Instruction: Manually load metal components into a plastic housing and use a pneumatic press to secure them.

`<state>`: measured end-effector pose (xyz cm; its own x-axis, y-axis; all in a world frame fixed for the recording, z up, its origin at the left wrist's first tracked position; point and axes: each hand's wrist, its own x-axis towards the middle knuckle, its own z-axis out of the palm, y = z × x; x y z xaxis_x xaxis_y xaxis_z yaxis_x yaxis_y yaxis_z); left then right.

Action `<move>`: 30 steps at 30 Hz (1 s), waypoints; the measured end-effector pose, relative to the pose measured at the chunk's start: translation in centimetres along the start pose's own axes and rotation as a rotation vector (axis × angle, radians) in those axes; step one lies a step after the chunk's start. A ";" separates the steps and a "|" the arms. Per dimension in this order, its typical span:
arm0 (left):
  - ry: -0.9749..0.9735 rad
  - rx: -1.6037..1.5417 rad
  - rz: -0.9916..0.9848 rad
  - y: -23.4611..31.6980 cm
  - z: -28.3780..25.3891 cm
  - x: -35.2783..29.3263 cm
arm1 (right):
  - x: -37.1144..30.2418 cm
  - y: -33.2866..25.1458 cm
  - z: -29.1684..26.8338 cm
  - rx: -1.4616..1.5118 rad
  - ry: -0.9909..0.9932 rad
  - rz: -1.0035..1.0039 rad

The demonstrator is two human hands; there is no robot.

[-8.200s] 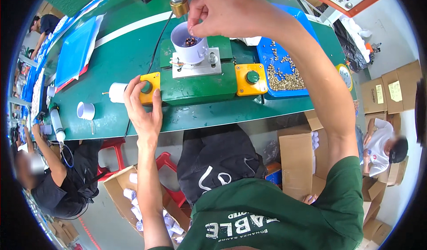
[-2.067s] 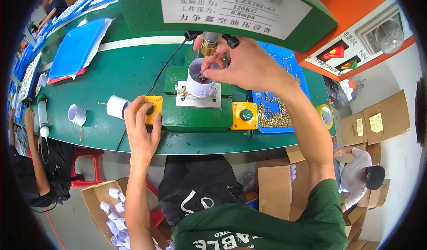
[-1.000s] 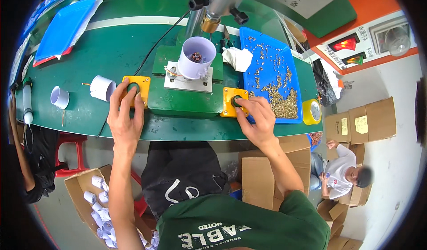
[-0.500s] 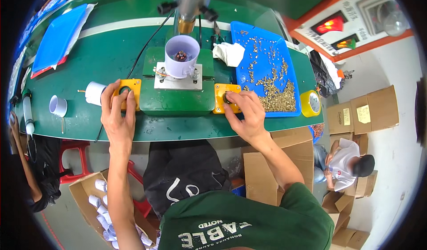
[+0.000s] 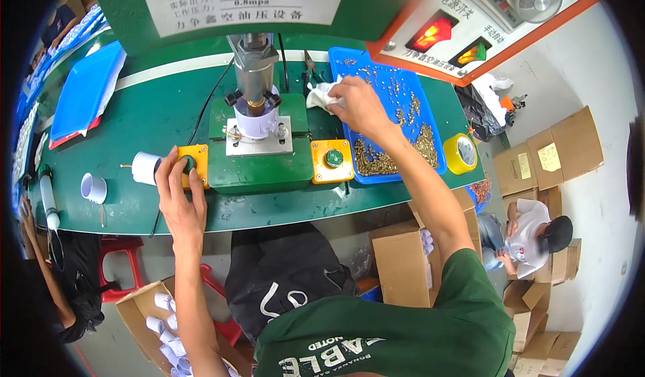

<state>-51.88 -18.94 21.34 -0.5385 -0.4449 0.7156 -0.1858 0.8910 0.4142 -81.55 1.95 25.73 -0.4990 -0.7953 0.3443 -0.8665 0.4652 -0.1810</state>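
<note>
My left hand (image 5: 181, 209) rests on the left yellow button box (image 5: 199, 175), fingers apart, with fingertips at its dark round button. Beside those fingers a white plastic cup (image 5: 143, 167) lies on its side. My right hand (image 5: 363, 108) pinches a crumpled white cloth (image 5: 321, 98) by the blue tray's left edge. Between the hands, the press's metal ram (image 5: 254, 75) reaches down into a white cup (image 5: 256, 126) on the metal fixture plate (image 5: 263, 147); the cup's inside is hidden. The right yellow button box (image 5: 332, 162) with its green button stands untouched.
A blue tray (image 5: 438, 150) holds many small brass pieces, with yellow tape (image 5: 461, 154) beside it. Pliers (image 5: 310, 65) lie behind the cloth. Another white cup (image 5: 94, 187) stands at left. The press's control panel (image 5: 443, 14) overhangs the right. A seated person (image 5: 531, 239) is at far right.
My right hand has left the right button and moved up to the white cloth, now gripping it. The ram has come down into the cup. My left hand stays at its button box.
</note>
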 end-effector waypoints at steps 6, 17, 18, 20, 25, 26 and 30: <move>-0.007 -0.008 0.007 0.0 -0.2 0.1 | -0.3 -0.4 -0.6 0.243 0.060 0.120; -0.010 -0.020 -0.009 -0.1 -0.1 0.1 | -2.5 -1.0 -3.6 0.941 -0.082 0.289; -0.018 -0.028 -0.020 -0.2 -0.2 0.1 | -2.9 -1.4 -3.9 0.980 -0.105 0.295; -0.023 -0.030 -0.031 -0.1 -0.2 0.1 | -3.8 -1.9 -4.0 1.027 -0.136 0.307; -0.025 -0.096 -0.020 2.0 -0.1 1.4 | -6.4 -3.6 -3.2 1.088 -0.066 0.321; -0.063 -0.175 -0.028 2.8 -0.2 2.1 | -7.0 -3.9 -2.7 1.058 -0.012 0.294; -0.059 -0.248 0.085 6.5 1.0 5.8 | -9.0 -4.7 -1.9 1.129 0.082 0.387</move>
<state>-56.98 -15.62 27.62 -0.5919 -0.3570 0.7226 0.0654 0.8724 0.4845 -72.95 7.62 25.20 -0.7630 -0.6314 0.1385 -0.2038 0.0317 -0.9785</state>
